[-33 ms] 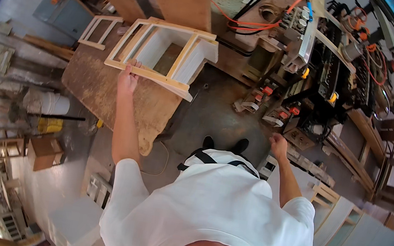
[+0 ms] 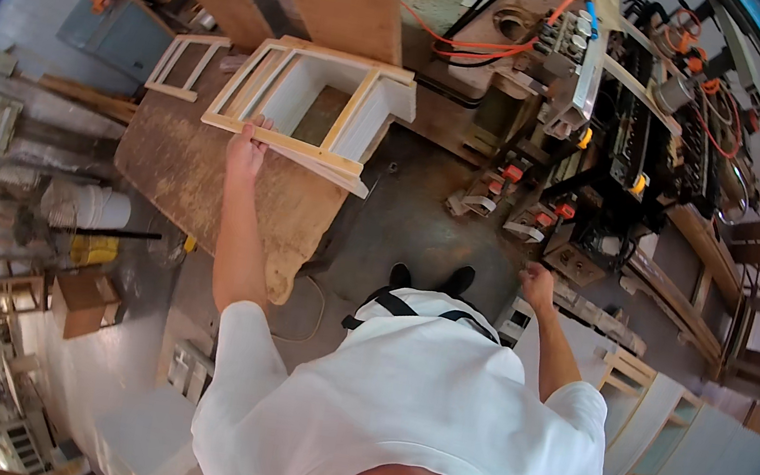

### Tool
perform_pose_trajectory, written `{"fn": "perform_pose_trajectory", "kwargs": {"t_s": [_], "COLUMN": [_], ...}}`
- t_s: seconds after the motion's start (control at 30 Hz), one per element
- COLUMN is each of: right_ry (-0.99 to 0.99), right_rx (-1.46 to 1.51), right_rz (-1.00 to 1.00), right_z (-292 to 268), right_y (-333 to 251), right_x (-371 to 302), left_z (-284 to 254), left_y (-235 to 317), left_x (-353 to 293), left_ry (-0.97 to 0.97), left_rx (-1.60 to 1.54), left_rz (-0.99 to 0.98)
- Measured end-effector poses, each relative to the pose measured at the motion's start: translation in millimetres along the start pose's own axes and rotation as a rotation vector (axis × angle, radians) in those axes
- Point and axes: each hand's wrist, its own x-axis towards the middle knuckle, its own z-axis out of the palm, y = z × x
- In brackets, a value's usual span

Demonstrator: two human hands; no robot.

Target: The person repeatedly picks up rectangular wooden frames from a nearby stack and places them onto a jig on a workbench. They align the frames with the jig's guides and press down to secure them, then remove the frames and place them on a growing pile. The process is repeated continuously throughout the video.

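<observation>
My left hand (image 2: 245, 149) is gripping the near rail of the wooden cabinet frame (image 2: 316, 102) on the workbench (image 2: 212, 185). My right hand (image 2: 536, 285) hangs loosely curled by the machine (image 2: 610, 124), holding nothing.

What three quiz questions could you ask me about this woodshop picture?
1. True or false: the left hand rests on the rail of the wooden cabinet frame.
2. What does the cabinet frame lie on? A) the dusty wooden workbench B) the white bucket C) the cardboard box
3. Fill in: the right hand hangs beside the machine with ____ hoses.

Key:
1. True; its fingers lie on the near rail.
2. A
3. Orange. This hand looks empty and loosely curled, touching nothing that can be made out.
</observation>
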Motion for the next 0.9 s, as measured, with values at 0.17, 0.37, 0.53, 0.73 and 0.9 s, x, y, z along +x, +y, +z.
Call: {"fn": "perform_pose_trajectory", "kwargs": {"t_s": [0.17, 0.37, 0.53, 0.73, 0.9], "right_ry": [0.06, 0.142, 0.076, 0.101, 0.274], "right_rx": [-0.099, -0.015, -0.062, 0.238, 0.002], "right_rz": [0.234, 0.336, 0.256, 0.262, 0.184], "right_z": [-5, 25, 33, 17, -17], "right_y": [68, 117, 92, 71, 76], "right_x": [-61, -119, -117, -130, -174], "left_z": [65, 125, 142, 143, 135], "left_y": [18, -7, -63, -70, -98], "left_x": [0, -63, -55, -49, -49], "left_ry": [0.042, -0.227, -0.358, -0.305, -0.142], "left_rx": [1.384, 1.635, 1.942, 1.822, 1.758], "left_rz": [-0.185, 0.559, 0.431, 0.277, 0.842]}}
